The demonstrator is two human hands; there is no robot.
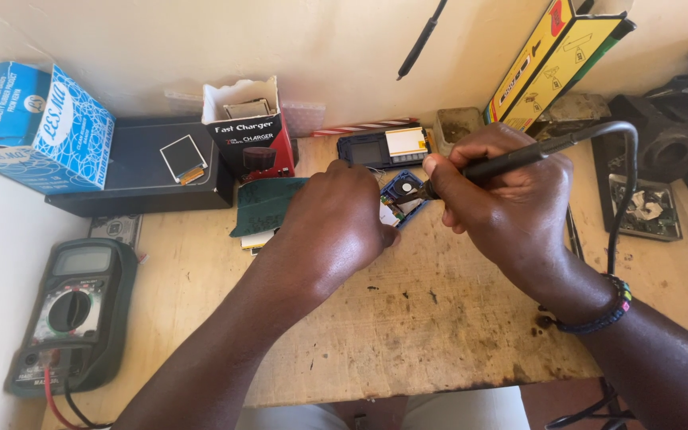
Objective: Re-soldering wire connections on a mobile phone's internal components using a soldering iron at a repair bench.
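Observation:
My left hand point(336, 219) rests on the wooden bench point(408, 318) and presses on a small opened phone with a blue frame point(402, 195), most of which it hides. My right hand point(503, 195) grips a black soldering iron point(519, 157) like a pen, its tip pointing down at the phone's exposed board. The iron's black cable point(627, 183) loops up and over to the right. A beaded bracelet point(603, 314) circles my right wrist.
A second dismantled phone point(382, 147) lies behind. A black and red charger box point(250, 131), a green cloth point(264, 205), a blue carton point(37, 123), a black tray with a small screen point(183, 157), a multimeter point(73, 314) at left, and a yellow box point(551, 60) surround the spot.

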